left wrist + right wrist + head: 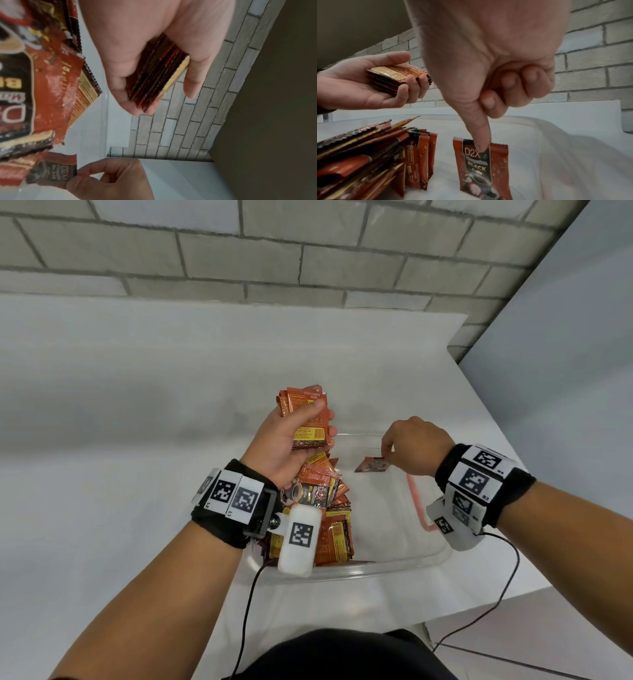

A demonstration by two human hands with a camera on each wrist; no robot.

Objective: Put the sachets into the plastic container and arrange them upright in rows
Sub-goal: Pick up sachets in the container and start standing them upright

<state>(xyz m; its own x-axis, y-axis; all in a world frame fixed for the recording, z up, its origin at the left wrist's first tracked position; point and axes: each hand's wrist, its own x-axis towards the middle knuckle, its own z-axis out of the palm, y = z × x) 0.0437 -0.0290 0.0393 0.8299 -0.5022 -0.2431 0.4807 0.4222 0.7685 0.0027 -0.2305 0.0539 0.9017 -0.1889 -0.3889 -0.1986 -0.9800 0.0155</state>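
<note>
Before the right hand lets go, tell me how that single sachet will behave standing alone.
The single sachet looks thin and flat, so it probably tips once the right hand releases it. Nothing props it: the leaning sachets stand apart. It likely weighs little.

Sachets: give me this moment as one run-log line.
left hand: grips sachet stack | right hand: pinches single sachet upright in plastic container | row of sachets: container's left side

A white table is butting against a grey brick wall; a grey panel is standing right of the table.
</note>
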